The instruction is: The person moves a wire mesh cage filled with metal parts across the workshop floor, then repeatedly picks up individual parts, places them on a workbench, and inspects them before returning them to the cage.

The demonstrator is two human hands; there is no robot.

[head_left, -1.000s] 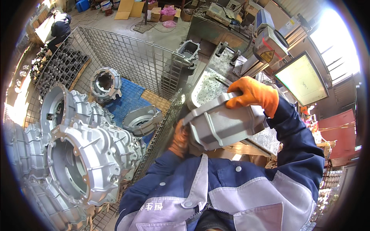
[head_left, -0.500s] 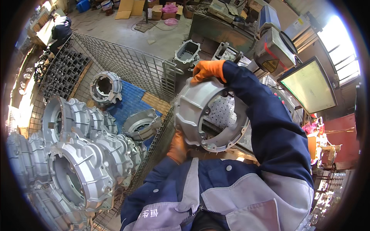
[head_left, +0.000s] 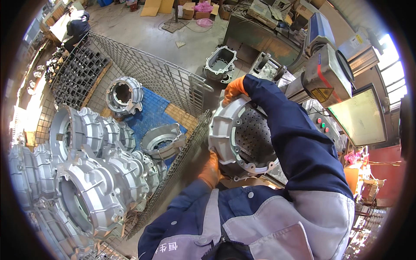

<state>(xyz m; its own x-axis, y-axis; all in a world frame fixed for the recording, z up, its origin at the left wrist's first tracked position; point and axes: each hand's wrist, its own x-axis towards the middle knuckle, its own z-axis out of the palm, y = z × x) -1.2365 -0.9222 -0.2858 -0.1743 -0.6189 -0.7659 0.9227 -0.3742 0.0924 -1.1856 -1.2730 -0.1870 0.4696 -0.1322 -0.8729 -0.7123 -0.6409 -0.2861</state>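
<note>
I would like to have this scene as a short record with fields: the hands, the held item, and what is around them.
Held item: grey ring-shaped casting
Right hand: orange glove, gripping the casting's upper edge
Left hand: orange glove, against its lower left side, fingers partly hidden
Through the opening: perforated plate
Left side: wire-mesh cage with more grey castings and a blue sheet
Right side: pale screen, red button, green button
Background: another person, beyond the cage
</note>
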